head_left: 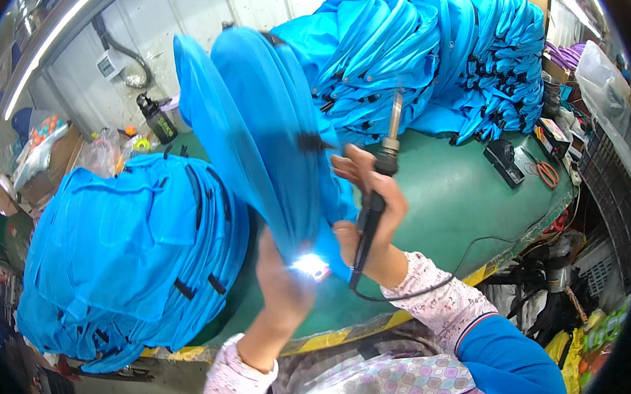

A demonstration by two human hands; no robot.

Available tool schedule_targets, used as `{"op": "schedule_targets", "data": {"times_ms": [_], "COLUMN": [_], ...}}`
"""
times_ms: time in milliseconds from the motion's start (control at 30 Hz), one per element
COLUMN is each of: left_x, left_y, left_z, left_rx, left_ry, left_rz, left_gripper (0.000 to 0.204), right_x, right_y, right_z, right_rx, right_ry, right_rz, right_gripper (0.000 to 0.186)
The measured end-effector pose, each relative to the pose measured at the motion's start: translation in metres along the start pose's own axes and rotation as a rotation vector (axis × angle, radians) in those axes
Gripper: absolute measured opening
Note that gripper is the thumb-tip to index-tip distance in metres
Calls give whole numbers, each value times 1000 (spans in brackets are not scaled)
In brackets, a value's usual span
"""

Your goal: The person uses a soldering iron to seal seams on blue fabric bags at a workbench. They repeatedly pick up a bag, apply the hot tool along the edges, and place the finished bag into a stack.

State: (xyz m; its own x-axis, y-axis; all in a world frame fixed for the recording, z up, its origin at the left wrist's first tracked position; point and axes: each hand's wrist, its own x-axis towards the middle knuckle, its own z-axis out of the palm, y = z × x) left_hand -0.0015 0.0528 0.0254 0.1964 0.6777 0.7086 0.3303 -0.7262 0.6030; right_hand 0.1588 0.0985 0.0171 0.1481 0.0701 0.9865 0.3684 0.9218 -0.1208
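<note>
Bundle [267, 141] of blue fabric stands over the green desk [456, 193], between the hands: left hand [283, 277] at its near end, grip too blurred to tell; right hand [389, 224] clasping a soldering iron [385, 163] just right. Blue stacks lie left [127, 249] and far right [452, 53].

The head fisheye looks down, table [449, 201] near.
</note>
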Motion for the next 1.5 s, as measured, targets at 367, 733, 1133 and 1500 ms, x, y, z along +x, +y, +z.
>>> {"op": "schedule_targets", "data": {"times_ms": [367,733,1133,1500], "left_x": [348,407,92,11], "left_y": [-70,-133,-91,-155], "left_z": [127,278,-56,-122], "left_rx": [248,468,729,1251], "left_ry": [23,-567,-738,-253], "left_rz": [283,29,97,-32], "left_gripper": [50,66,19,69], "right_x": [-79,-78,-72,-70], "right_y": [38,32,13,-45], "right_z": [-114,-124,-102,-41], "right_rx": [-301,-303,-144,-150], "right_ry": [88,12,3,-337], "right_rz": [384,496,513,345], "right_gripper": [53,53,47,46]}}
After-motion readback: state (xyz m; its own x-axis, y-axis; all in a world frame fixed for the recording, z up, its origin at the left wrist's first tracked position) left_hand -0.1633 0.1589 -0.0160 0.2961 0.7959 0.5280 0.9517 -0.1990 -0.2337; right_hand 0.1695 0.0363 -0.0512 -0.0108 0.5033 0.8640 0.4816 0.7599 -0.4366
